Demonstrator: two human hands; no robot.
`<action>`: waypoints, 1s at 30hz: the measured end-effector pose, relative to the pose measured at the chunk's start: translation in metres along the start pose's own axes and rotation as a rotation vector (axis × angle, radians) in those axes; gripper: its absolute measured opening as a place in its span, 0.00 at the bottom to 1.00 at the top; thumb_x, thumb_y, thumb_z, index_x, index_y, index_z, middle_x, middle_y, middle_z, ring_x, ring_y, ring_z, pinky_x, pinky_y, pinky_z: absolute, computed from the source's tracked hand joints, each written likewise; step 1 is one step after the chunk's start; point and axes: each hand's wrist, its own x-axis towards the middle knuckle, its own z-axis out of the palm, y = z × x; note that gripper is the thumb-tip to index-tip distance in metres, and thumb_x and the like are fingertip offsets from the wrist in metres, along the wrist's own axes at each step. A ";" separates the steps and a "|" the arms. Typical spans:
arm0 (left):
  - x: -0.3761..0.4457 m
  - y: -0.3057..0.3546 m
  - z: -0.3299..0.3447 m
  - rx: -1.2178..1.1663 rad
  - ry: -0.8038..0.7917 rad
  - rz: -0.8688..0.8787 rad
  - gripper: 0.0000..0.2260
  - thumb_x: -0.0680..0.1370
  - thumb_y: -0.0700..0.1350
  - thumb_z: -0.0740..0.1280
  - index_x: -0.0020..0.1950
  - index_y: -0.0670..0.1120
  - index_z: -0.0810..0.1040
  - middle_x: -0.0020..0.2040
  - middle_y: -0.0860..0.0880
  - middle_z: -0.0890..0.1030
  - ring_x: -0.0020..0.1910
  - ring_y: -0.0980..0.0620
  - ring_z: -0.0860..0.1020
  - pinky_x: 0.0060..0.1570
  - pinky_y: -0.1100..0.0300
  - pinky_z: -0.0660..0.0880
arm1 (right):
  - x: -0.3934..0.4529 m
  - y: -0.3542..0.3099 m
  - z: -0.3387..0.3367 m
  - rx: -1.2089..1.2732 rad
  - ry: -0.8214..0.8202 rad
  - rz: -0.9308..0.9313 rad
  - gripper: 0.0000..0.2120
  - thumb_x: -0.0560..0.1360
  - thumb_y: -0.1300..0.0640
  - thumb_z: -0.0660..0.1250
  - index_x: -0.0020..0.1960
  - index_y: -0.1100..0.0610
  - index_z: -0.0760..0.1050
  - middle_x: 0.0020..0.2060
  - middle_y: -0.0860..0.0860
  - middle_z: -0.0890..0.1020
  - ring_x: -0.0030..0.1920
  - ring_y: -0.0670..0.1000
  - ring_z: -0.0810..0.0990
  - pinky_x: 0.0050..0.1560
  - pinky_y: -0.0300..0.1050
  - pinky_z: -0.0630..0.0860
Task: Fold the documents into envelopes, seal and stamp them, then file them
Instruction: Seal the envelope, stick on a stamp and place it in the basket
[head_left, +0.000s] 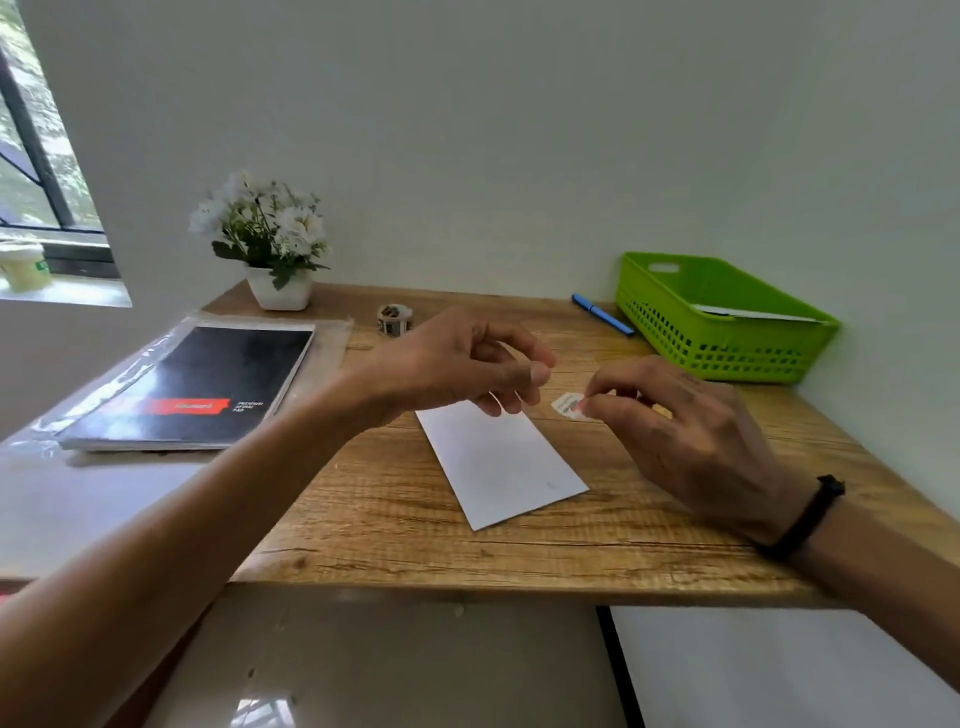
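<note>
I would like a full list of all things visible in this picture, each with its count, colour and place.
envelope: 1, white, flat on the middle of the table
stamp: 1, pale with print, pinched above the table
tape roll: 1, patterned, far side of the table
pen: 1, blue, left of the basket
basket: 1, green, far right corner, white paper inside
flower pot: 1, white with white flowers, far left corner
notepad: 1, black and red, left, in a clear sleeve
table: 1, wooden
wristband: 1, black, right wrist
left hand: over the envelope's far end, holds nothing visible
right hand: pinches the stamp
</note>
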 end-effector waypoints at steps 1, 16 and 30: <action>-0.005 0.001 0.004 0.032 0.051 0.012 0.12 0.81 0.49 0.70 0.63 0.48 0.83 0.49 0.49 0.88 0.46 0.55 0.86 0.46 0.62 0.82 | 0.001 -0.002 -0.001 0.023 -0.012 0.009 0.05 0.79 0.68 0.70 0.53 0.64 0.84 0.51 0.58 0.83 0.45 0.57 0.82 0.38 0.54 0.80; -0.075 -0.024 0.064 0.582 0.201 0.122 0.19 0.82 0.55 0.68 0.72 0.61 0.72 0.62 0.61 0.78 0.61 0.63 0.74 0.66 0.60 0.71 | -0.004 -0.012 -0.004 0.739 -0.396 0.441 0.08 0.78 0.54 0.72 0.53 0.41 0.81 0.50 0.41 0.84 0.50 0.50 0.82 0.46 0.53 0.82; -0.071 -0.026 0.059 0.596 0.140 0.145 0.13 0.82 0.57 0.67 0.67 0.60 0.79 0.65 0.61 0.79 0.63 0.63 0.75 0.63 0.59 0.73 | 0.008 0.000 -0.007 0.803 -0.517 0.437 0.08 0.76 0.54 0.75 0.52 0.43 0.86 0.48 0.41 0.86 0.50 0.48 0.83 0.47 0.46 0.80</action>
